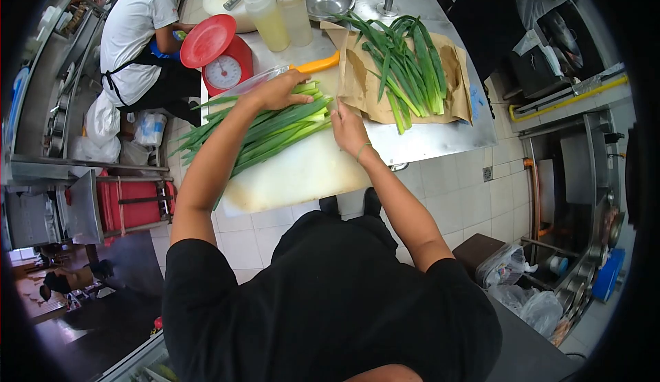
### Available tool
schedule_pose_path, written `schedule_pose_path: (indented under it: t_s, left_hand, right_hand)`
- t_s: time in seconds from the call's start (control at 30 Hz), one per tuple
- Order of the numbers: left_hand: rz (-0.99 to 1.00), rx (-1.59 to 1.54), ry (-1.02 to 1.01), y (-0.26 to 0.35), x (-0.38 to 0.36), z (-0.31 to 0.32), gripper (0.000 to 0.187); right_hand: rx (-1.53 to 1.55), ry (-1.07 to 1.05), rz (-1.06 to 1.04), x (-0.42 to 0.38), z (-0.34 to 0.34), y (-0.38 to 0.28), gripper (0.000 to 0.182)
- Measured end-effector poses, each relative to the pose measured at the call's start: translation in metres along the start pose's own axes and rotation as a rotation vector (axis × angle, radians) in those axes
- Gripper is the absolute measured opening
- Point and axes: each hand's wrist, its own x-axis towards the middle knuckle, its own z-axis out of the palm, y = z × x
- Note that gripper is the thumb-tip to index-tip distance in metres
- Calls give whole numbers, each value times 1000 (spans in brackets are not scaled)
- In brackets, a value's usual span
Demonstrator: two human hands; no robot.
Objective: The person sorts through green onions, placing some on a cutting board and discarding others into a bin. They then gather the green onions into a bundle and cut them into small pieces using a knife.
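Note:
A bunch of long green onions [268, 131] lies across a white cutting board [302, 179], pale stem ends pointing right. My left hand [278, 91] is over the upper part of the bunch, thumb and fingers around the stems. At the stem ends is my right hand [350, 131], its fingers drawn together; what they hold, if anything, is hidden. Just beyond my left hand lies a knife with an orange handle [317, 62], its blade partly covered by my hand and the leaves. More green onions [416, 72] rest on brown paper [457, 83] to the right.
A red dial scale [225, 66] stands at the left edge of the metal table [440, 143]. Farther back are two bottles of pale liquid [268, 21] and a metal bowl [328, 2]. One person in a white shirt [137, 28] works at the left; another person [485, 14] stands beyond the table.

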Motion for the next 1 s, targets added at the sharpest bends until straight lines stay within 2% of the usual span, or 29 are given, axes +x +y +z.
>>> schedule_pose_path:
  t_s: [0.17, 0.23, 0.27, 0.33, 0.4, 0.43, 0.5, 0.57, 0.63, 0.67, 0.7, 0.73, 0.77, 0.8, 0.87, 1.0]
  left_hand:
    - [0, -47, 57, -19, 1, 8, 46]
    - [23, -59, 40, -23, 2, 8, 42]
    - [24, -43, 97, -22, 1, 10, 38]
    - [51, -34, 142, -19, 3, 14, 34]
    - [26, -57, 243, -14, 5, 16, 32]
    - [46, -61, 233, -7, 6, 16, 32]
    - [132, 30, 493, 9, 7, 13, 25]
    - [203, -1, 492, 40, 10, 1, 23]
    - [341, -19, 481, 61, 24, 7, 18]
    - [348, -24, 479, 71, 33, 14, 18]
    - [455, 10, 387, 83, 43, 22, 19]
    - [563, 45, 294, 94, 55, 31, 20]
    - [573, 45, 292, 103, 69, 42, 20]
    - [628, 57, 248, 111, 86, 57, 22]
    - [692, 71, 195, 123, 117, 79, 25]
    - [723, 249, 176, 134, 170, 109, 34]
  right_hand:
    - [20, 8, 58, 7, -2, -11, 48]
    - [72, -128, 153, 8, -11, -19, 49]
    - [64, -111, 167, 9, -8, -13, 49]
    - [51, -155, 6, 12, 5, 0, 48]
    - [38, -107, 74, 8, 4, -11, 44]
    - [32, -77, 125, 4, 0, -14, 40]
    - [43, -91, 102, -9, -15, -13, 37]
    - [105, -131, 82, -32, -37, -17, 25]
    - [183, -173, 127, -53, -55, -1, 26]
    - [264, -226, 162, -61, -64, 9, 26]
    - [261, -219, 166, -69, -71, 21, 26]
    - [316, -124, 205, -76, -77, 34, 25]
    - [370, -26, 241, -79, -87, 36, 25]
    - [451, 31, 406, -83, -98, 39, 23]
    - [566, 169, 445, -87, -112, 54, 20]
    - [620, 232, 486, -100, -139, 67, 19]
